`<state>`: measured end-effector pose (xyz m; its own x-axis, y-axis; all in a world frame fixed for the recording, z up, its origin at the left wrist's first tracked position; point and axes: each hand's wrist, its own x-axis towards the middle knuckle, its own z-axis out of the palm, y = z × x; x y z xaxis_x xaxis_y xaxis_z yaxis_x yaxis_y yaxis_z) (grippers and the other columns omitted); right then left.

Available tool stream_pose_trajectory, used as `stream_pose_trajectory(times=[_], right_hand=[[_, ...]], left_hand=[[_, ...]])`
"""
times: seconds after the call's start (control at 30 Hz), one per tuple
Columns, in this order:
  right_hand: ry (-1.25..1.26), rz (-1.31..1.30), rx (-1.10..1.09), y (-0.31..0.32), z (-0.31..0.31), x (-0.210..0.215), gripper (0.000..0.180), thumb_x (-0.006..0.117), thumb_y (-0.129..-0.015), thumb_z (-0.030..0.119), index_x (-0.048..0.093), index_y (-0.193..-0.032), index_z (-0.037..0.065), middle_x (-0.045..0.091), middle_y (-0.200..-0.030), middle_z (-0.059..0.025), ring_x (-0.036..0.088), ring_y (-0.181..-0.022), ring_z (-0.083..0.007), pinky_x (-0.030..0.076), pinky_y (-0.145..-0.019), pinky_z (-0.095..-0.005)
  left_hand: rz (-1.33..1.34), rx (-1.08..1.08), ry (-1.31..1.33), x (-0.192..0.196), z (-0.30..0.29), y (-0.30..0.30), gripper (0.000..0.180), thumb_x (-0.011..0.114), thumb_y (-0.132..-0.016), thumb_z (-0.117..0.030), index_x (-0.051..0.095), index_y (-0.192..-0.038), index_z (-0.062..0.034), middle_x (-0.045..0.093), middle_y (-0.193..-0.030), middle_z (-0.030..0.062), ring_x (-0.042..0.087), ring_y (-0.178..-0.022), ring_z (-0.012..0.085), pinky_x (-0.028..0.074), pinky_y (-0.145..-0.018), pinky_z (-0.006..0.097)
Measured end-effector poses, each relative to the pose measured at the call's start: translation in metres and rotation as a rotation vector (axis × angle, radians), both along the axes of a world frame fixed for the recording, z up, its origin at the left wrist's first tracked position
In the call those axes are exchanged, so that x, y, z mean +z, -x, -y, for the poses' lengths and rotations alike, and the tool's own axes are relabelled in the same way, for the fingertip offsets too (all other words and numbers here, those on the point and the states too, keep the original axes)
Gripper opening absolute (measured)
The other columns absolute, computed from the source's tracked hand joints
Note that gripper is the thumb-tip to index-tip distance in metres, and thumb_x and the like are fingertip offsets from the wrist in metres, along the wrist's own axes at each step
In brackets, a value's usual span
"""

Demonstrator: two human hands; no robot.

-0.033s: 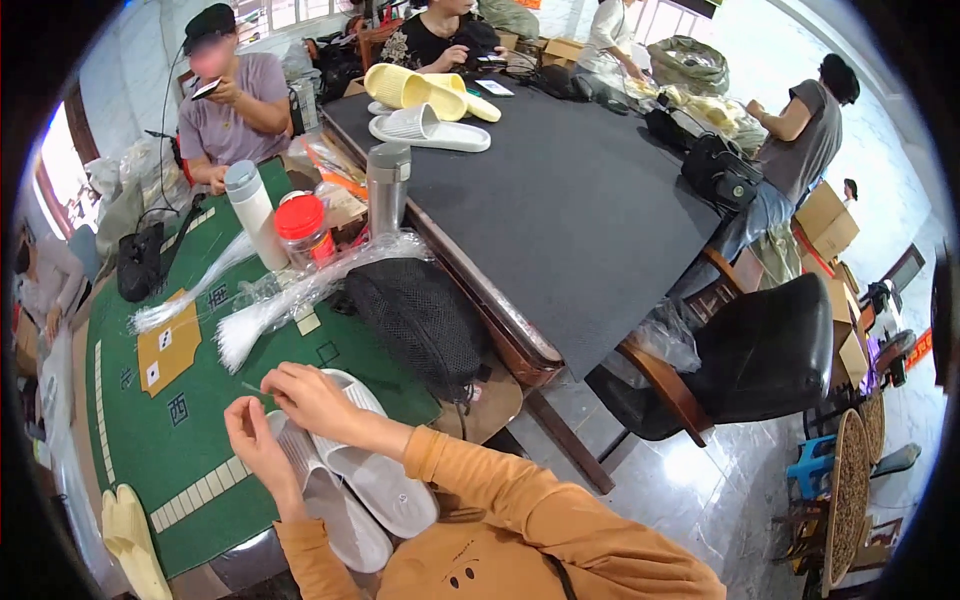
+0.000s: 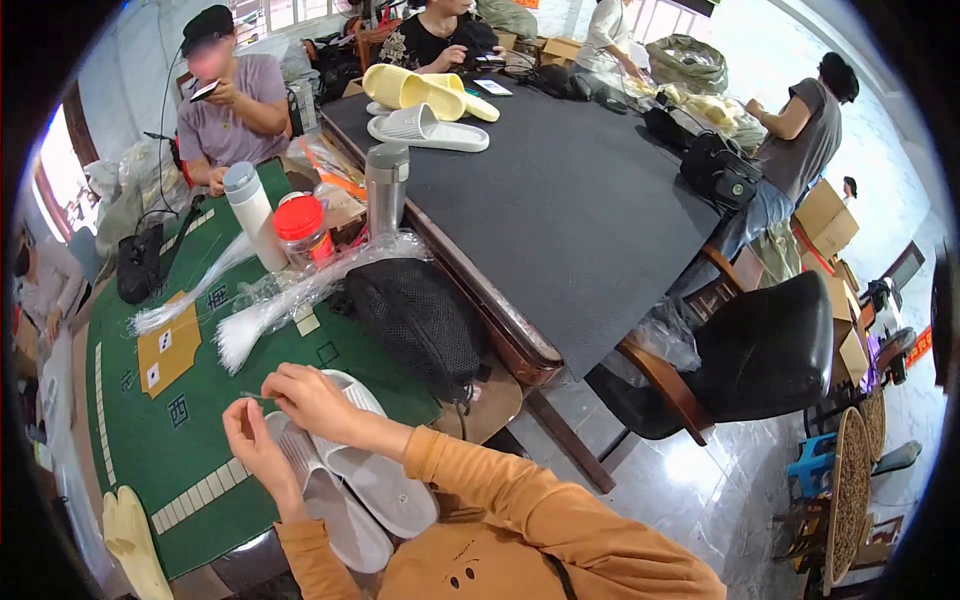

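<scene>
My right hand (image 2: 312, 402) pinches a thin, clear, narrow strip (image 2: 251, 395), too small to make out further. Close beside it, my left hand (image 2: 258, 448) has thumb and fingers closed together at the strip's other end; whether it grips the strip is hidden. Under both hands lies a pair of pale grey slide slippers, the right one (image 2: 402, 508) and the left one (image 2: 343, 528), toes partly covered by my hands. Beyond them a bundle of fine white plastic strands (image 2: 238, 338) in clear film rests on the green table cover (image 2: 225, 430).
A black mesh bag (image 2: 415, 315), a red-lidded jar (image 2: 304, 232), a white bottle (image 2: 254, 215) and a steel flask (image 2: 386, 190) stand beyond. Yellow slippers (image 2: 133, 535) lie at the left edge. A dark-topped table (image 2: 560, 220) and black chair (image 2: 755, 345) are rightward; several people sit or stand around.
The thin strip has tilted and sits a little lower, closer to the left fingertips. Both hands otherwise stay almost in place, and the slippers have not moved.
</scene>
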<state>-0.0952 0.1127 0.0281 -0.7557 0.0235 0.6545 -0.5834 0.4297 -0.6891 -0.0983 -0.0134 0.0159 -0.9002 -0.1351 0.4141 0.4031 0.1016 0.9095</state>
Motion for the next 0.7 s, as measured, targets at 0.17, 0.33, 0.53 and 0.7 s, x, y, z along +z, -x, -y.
stream_pose_trajectory(times=[0.17,0.33,0.53,0.7], right_hand=[[-0.043,-0.019,-0.016,0.001,-0.001,-0.003,0.009,0.061,-0.076,0.002,0.060,-0.086,0.003,0.055,-0.080,-0.0110,0.057,-0.080,-0.0318,0.045,-0.070,-0.0426],[0.033,0.006,-0.080,0.002,0.000,-0.003,0.009,0.061,-0.077,0.002,0.060,-0.085,0.004,0.055,-0.081,-0.0107,0.057,-0.080,-0.0315,0.044,-0.071,-0.0427],[-0.005,-0.005,-0.034,0.004,0.001,-0.010,0.006,0.063,-0.078,0.005,0.060,-0.084,0.006,0.055,-0.081,-0.0088,0.057,-0.081,-0.0301,0.043,-0.072,-0.0412],[0.017,-0.037,-0.021,0.003,0.004,-0.008,0.004,0.062,-0.076,0.004,0.059,-0.078,0.004,0.055,-0.080,-0.0108,0.056,-0.080,-0.0325,0.044,-0.070,-0.0424]], left_hand=[[0.002,0.061,-0.052,-0.002,0.003,0.001,0.013,0.055,-0.095,-0.013,0.055,-0.104,-0.0029,0.052,-0.088,-0.0013,0.046,-0.078,0.0061,0.037,-0.067,0.021],[0.019,0.103,-0.099,-0.003,0.008,0.001,0.020,0.055,-0.095,-0.014,0.053,-0.112,-0.0040,0.054,-0.092,0.0002,0.047,-0.079,0.0074,0.039,-0.070,0.023],[0.068,-0.018,-0.038,-0.004,0.007,0.002,0.012,0.054,-0.095,-0.013,0.059,-0.101,-0.0031,0.055,-0.091,-0.0035,0.044,-0.078,0.0042,0.035,-0.065,0.020],[0.048,-0.019,-0.017,-0.012,0.014,0.009,0.010,0.055,-0.094,-0.011,0.059,-0.098,-0.0026,0.054,-0.090,-0.0017,0.046,-0.080,0.0065,0.037,-0.069,0.021]])
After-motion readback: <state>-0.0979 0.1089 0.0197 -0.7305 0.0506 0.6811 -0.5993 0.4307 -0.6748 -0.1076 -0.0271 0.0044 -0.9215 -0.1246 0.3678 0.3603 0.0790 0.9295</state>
